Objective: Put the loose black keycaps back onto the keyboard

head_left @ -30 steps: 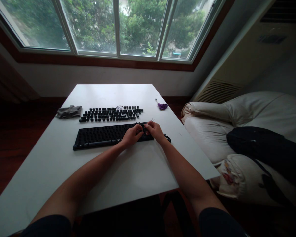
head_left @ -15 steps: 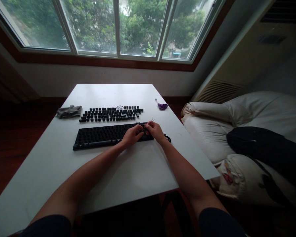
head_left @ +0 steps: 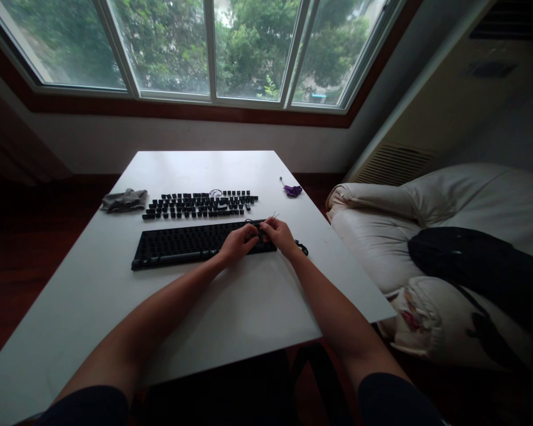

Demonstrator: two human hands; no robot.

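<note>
A black keyboard (head_left: pixel 182 241) lies on the white table, most of its keycaps off and its right end under both hands. Over that end, my left hand (head_left: pixel 237 241) is closed with curled fingers; what they grip, if anything, is too small to make out. Close beside it, my right hand (head_left: pixel 279 234) pinches a wire keycap puller (head_left: pixel 275 215), whose thin wires stick up above the fingers. Loose black keycaps (head_left: pixel 195 207) stand in rows behind the keyboard.
At the table's left edge lies a grey cloth (head_left: pixel 124 201). A purple item (head_left: pixel 292 191) with a thin stick is near the right edge. A whitish ring (head_left: pixel 215 193) sits among the keycaps. Black cable (head_left: pixel 302 248) shows beyond the right wrist. A cream sofa (head_left: pixel 368 236) stands to the right.
Almost nothing differs; both hands stay over the keyboard's right end, with at most a slight shift of the fingers.
</note>
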